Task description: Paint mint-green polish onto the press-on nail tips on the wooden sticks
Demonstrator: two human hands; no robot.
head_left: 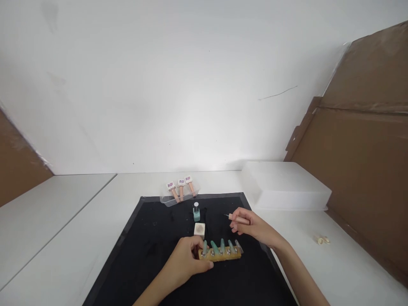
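Left hand's (191, 256) fingers grip the yellow stand (223, 256) bearing greenish nail tips (222, 246); right's (244, 223) pinch a pink-handled brush (239, 219).

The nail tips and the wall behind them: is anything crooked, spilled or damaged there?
A dark line slants across the right part of the white wall, like a scratch or crack. On the yellow stand, the nail tips lean unevenly, the rightmost tip tilting left, perhaps by design. No spill shows.

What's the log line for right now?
left hand: gripping yellow stand of fake nails | right hand: holding thin brush, apart from nails | teal bottle: upright, cap on | clear tray: three pink-handled items
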